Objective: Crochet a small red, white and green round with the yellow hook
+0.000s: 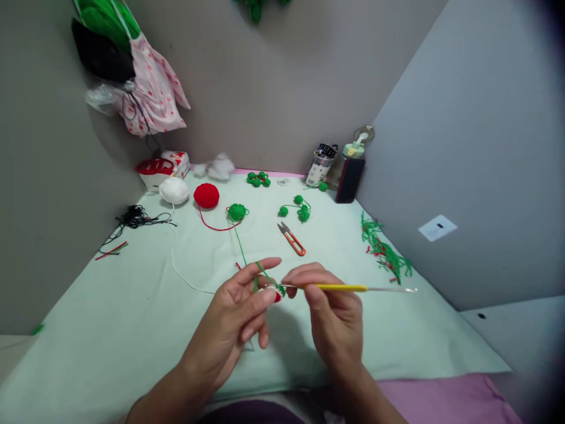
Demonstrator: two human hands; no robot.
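Between thumb and fingers, my left hand (241, 312) pinches a small crochet piece (278, 292) in red, white and green. A green yarn strand (241, 244) runs over its raised index finger from the green yarn ball (237, 212). My right hand (333, 312) is closed round the yellow handle of a double-ended crochet hook (342, 288). The hook's left tip reaches the crochet piece; its other metal end points right. White yarn (189, 285) trails from the white ball (174, 191) toward my left hand.
Orange thread snips (292, 239) lie beyond my hands. Farther back are a red yarn ball (206, 195), green crocheted balls (302, 212), stuffing (220, 167), a pen holder (319, 168) and a phone (350, 180). Black yarn (136, 217) lies left, green yarn scraps (386, 250) right.
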